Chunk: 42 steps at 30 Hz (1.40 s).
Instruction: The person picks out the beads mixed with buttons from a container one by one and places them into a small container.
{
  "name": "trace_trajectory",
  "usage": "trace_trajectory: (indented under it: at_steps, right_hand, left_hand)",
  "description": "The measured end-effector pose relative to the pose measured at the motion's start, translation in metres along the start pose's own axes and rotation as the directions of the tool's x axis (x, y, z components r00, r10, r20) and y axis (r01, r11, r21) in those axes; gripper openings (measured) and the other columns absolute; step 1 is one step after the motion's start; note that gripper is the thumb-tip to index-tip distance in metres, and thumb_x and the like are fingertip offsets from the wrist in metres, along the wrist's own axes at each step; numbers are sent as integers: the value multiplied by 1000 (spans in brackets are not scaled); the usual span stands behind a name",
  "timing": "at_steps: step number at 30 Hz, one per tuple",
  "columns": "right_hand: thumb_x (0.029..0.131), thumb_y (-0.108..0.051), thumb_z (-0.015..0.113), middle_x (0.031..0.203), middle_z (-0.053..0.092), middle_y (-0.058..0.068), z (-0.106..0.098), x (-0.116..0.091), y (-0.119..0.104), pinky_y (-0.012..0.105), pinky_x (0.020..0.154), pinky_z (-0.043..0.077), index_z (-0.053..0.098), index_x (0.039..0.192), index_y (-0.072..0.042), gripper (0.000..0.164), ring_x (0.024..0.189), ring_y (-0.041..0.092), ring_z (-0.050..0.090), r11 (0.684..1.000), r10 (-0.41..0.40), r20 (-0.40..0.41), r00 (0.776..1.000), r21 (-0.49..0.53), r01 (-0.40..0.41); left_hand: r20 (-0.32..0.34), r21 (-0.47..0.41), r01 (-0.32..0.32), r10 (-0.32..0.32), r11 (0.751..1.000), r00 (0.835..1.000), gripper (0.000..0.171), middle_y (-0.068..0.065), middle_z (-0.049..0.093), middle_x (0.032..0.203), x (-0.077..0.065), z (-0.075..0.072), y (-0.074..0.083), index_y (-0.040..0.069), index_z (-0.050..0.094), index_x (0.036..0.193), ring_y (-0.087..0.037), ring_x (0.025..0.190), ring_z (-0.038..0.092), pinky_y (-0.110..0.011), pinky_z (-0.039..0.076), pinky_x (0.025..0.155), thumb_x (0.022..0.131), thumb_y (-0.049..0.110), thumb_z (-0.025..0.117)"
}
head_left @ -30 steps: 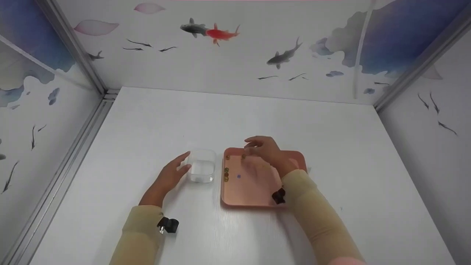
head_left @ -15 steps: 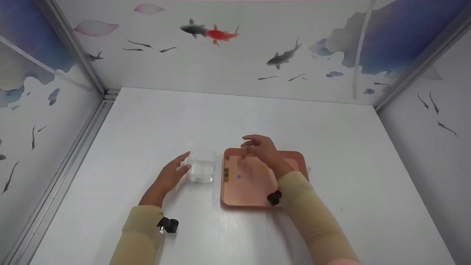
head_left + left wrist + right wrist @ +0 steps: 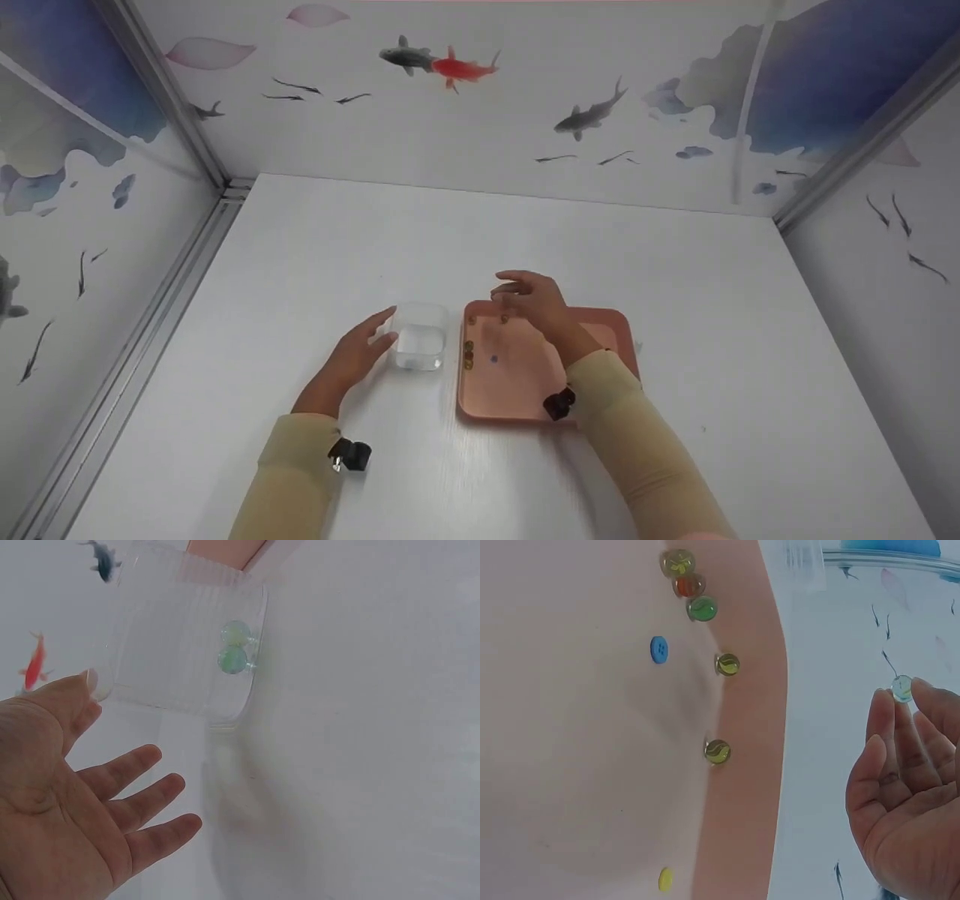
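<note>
My right hand (image 3: 534, 301) is raised over the far edge of the pink tray (image 3: 510, 394). Between its fingertips it pinches a clear glass marble (image 3: 901, 688) with a pale swirl, best seen in the right wrist view. Beside the clear plastic container (image 3: 420, 345), my left hand (image 3: 352, 358) has its thumb and fingertip right at the near side, its other fingers loosely spread. Two greenish marbles (image 3: 233, 658) lie inside the container in the left wrist view. Several swirled marbles (image 3: 718, 751) line the tray's edges.
A blue button (image 3: 659, 649) and a yellow button (image 3: 665, 879) lie on the tray floor. The container and tray stand side by side on a white table (image 3: 360, 240). Panels printed with fish (image 3: 465, 69) enclose the table at the back and sides.
My right hand has shifted a little to the left and farther away, still pinching the marble. The left hand stays at the container; the head view itself has turned slightly.
</note>
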State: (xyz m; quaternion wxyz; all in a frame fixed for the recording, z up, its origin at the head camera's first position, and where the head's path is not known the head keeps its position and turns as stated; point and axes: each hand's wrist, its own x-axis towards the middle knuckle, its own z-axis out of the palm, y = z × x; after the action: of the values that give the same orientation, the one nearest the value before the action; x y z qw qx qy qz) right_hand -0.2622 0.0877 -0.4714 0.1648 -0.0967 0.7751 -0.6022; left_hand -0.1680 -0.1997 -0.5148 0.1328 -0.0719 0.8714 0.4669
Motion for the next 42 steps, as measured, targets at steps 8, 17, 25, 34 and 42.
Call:
trace_trajectory:
  at_steps: [8, 17, 25, 34, 42]
  right_hand:
    - [93, -6, 63, 113, 66, 18, 8, -2, -5, 58, 90, 49, 55, 134, -1, 41, 105, 39, 63, 999, -32, 11, 999, 39, 32]
    - [92, -13, 67, 110, 69, 10, 20, 2, -12, 32, 67, 54, 60, 130, -8, 40, 98, 23, 67, 999, -14, 11, 1000, -48, 14]
    - [91, -15, 69, 113, 68, 10, 31, 1, -16, 46, 90, 53, 60, 130, -9, 41, 103, 26, 67, 1000, 16, 33, 999, 0, -16]
    - [92, -13, 66, 110, 69, 9, 41, 1, -14, 53, 94, 48, 62, 127, -6, 36, 101, 24, 67, 999, -30, 72, 997, -31, 32]
    - [91, -11, 67, 108, 69, 11, 51, 1, -13, 51, 92, 51, 63, 124, -4, 35, 93, 20, 68, 999, -25, 88, 996, -23, 28]
  left_hand:
    - [5, 1, -21, 21, 1000, 1000, 54, -17, 30, 155, -1, -1, 0, 21, 31, 153, -41, 141, 28, -57, 25, 113, 102, 31, 48]
    - [4, 2, -28, 28, 1000, 1000, 55, -16, 29, 156, -1, -3, -2, 22, 30, 153, -40, 141, 28, -58, 25, 113, 102, 32, 48]
    - [4, 7, -31, 31, 999, 1000, 55, -16, 30, 156, 0, -4, -1, 22, 29, 153, -40, 142, 27, -57, 24, 113, 102, 32, 48]
    - [4, 5, -26, 26, 1000, 1000, 54, -17, 30, 155, -2, -3, 0, 22, 29, 153, -40, 141, 28, -57, 24, 113, 103, 31, 47]
    - [9, -2, -17, 17, 1000, 1000, 54, -16, 29, 156, -2, -1, 1, 23, 30, 153, -40, 141, 29, -57, 26, 112, 103, 31, 47]
